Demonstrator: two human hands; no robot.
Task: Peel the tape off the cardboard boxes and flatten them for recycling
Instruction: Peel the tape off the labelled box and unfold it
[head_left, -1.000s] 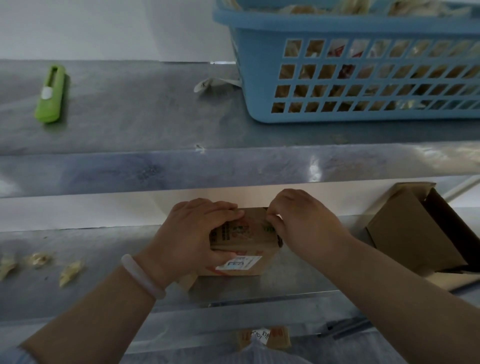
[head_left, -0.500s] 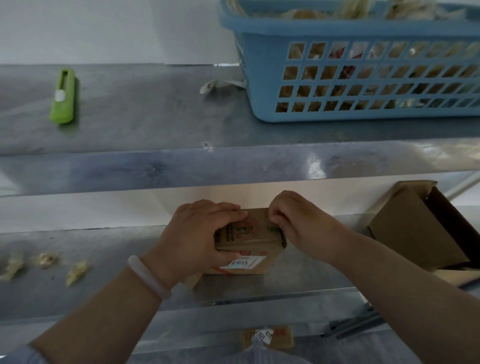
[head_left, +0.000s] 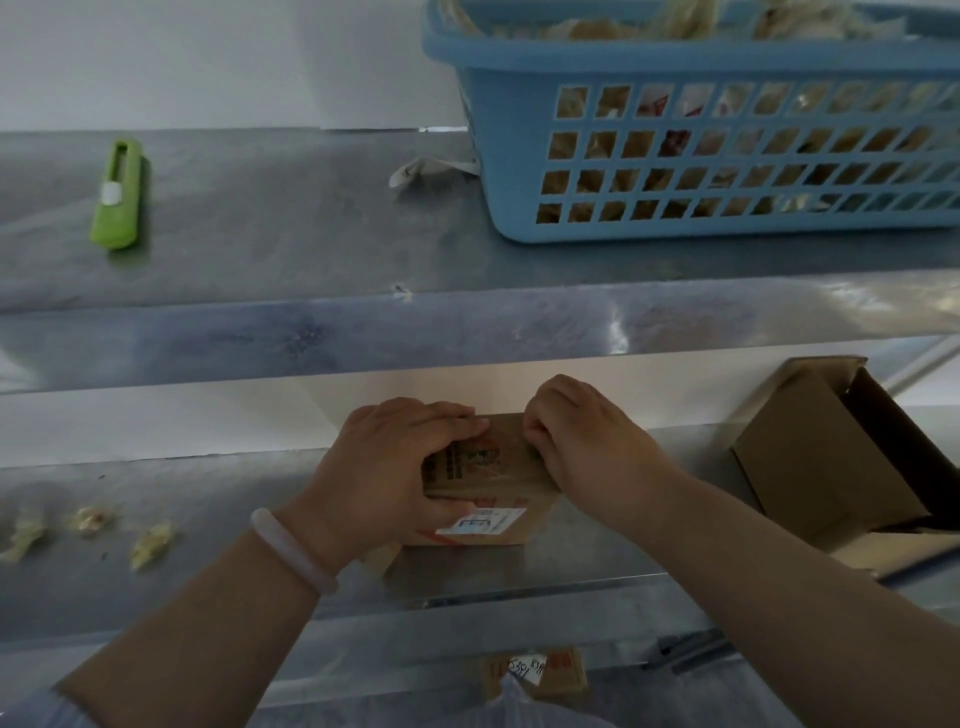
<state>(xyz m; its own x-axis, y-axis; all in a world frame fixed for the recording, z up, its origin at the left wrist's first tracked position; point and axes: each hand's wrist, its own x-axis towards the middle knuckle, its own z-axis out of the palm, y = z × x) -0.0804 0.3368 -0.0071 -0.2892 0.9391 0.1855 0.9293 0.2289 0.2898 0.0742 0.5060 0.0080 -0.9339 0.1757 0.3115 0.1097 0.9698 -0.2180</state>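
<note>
Small cardboard box (head_left: 483, 470) stands on desk (head_left: 218, 525), unflattened. Left hand (head_left: 384, 478) grips it; right hand (head_left: 592, 447) pinches its top edge, likely picking tape. Open box (head_left: 815, 457) to the right, also unflattened.

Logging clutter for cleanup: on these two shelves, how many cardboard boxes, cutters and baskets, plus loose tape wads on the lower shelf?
Cardboard boxes: 2
Green cutter: 1
Blue basket: 1
Loose tape wads: 3
Total: 7
</note>
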